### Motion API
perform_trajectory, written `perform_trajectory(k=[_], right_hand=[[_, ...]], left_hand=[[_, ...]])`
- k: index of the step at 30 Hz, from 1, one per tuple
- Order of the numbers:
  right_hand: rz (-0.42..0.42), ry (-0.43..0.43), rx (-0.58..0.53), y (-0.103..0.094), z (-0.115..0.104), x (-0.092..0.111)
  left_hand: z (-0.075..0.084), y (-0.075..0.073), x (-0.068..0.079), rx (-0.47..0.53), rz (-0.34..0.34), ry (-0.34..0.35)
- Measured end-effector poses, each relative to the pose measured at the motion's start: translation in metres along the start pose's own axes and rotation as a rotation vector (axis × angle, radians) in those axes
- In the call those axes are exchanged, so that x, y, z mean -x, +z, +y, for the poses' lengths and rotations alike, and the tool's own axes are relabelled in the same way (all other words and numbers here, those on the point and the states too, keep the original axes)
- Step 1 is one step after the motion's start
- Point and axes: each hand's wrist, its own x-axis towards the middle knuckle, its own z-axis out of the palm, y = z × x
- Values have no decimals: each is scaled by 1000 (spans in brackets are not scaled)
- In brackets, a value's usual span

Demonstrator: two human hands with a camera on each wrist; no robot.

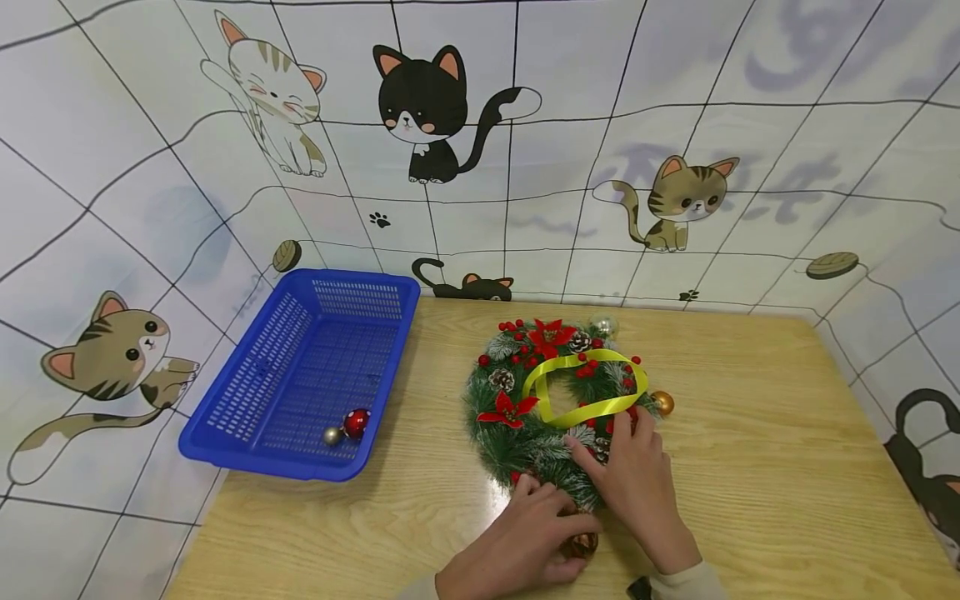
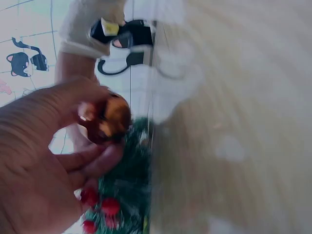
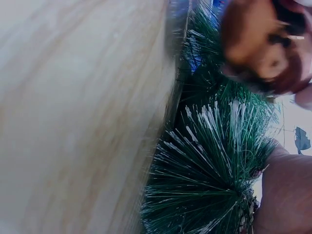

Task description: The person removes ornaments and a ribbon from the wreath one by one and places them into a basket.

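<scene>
A green Christmas wreath (image 1: pixel 487 446) with frosted needles, pine cones, berries and red poinsettias (image 1: pixel 507 410) lies on the table. Between thumb and fingers, my left hand (image 1: pixel 525 533) pinches a shiny copper-coloured bauble (image 1: pixel 583 545) at the wreath's near edge. The same bauble (image 2: pixel 116 117) fills the grip in the left wrist view. My right hand (image 1: pixel 641 479) grips the wreath's near right side, thumb on top and fingers toward its outer edge; its fingertips are partly hidden in the greenery. A yellow ribbon (image 1: pixel 592 412) loops over the wreath's middle, just above the right fingers.
On the left stands a blue plastic basket (image 1: pixel 277 469) with a red bauble (image 1: pixel 356 423) and a small gold bauble (image 1: pixel 332 435) inside. A gold bauble (image 1: pixel 663 403) sits at the wreath's right edge, a silver one (image 1: pixel 603 326) at its far edge. Cat-print cloth (image 1: pixel 570 158) encloses the wooden table.
</scene>
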Motion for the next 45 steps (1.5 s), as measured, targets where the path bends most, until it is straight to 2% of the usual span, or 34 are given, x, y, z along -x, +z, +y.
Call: perform_trajectory(k=[9, 13, 15, 22, 26, 35, 45], right_hand=[[6, -8, 6, 0, 3, -1], [1, -3, 6, 1, 2, -1], [1, -4, 5, 1, 2, -1], [15, -17, 11, 1, 0, -1], [-8, -6, 13, 1, 0, -1], [-29, -2, 26, 1, 1, -2], [-16, 2, 16, -1, -1, -2]], left_hand=[[-5, -11, 10, 396, 74, -141], [-7, -14, 11, 605, 138, -207], [-8, -15, 10, 666, 174, -220], [-14, -20, 9, 695, 253, -231], [-16, -21, 8, 720, 285, -230], [-20, -31, 5, 960, 307, -261], [-36, -54, 5, 937, 451, -229]])
